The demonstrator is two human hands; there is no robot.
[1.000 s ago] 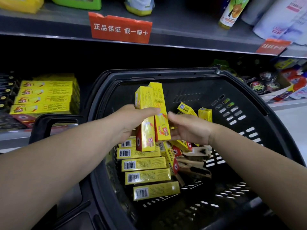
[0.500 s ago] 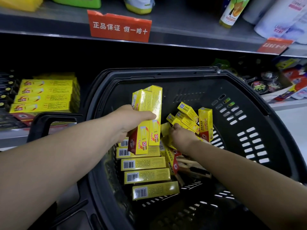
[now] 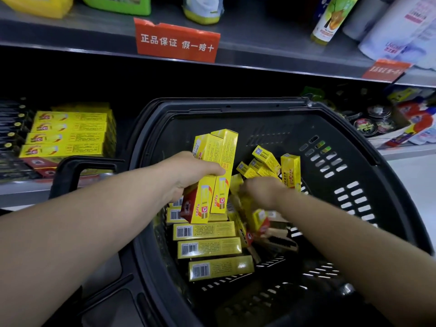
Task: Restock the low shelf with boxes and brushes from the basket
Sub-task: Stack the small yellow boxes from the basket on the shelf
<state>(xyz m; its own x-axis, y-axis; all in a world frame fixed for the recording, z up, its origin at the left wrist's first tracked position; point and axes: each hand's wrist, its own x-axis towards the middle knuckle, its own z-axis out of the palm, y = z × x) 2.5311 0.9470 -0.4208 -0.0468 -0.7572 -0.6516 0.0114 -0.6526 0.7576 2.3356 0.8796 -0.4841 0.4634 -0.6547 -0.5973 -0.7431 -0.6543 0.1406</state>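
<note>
My left hand grips two long yellow boxes upright over the black basket. My right hand reaches down into the pile of yellow boxes in the basket's middle; motion blur hides its fingers, so I cannot tell whether it holds a box. Several more yellow boxes lie flat in a row, barcodes up, along the basket's left side. Wooden brushes lie under my right forearm. On the low shelf at the left sits a stack of the same yellow boxes.
The basket's handle rises at the left, in front of the low shelf. An upper shelf with bottles and a red label overhangs the basket. Round tins and packets sit on the low shelf at the right.
My right hand has let go of the boxes held by my left hand and dropped into the pile in the basket. My left hand has lowered slightly with its two boxes.
</note>
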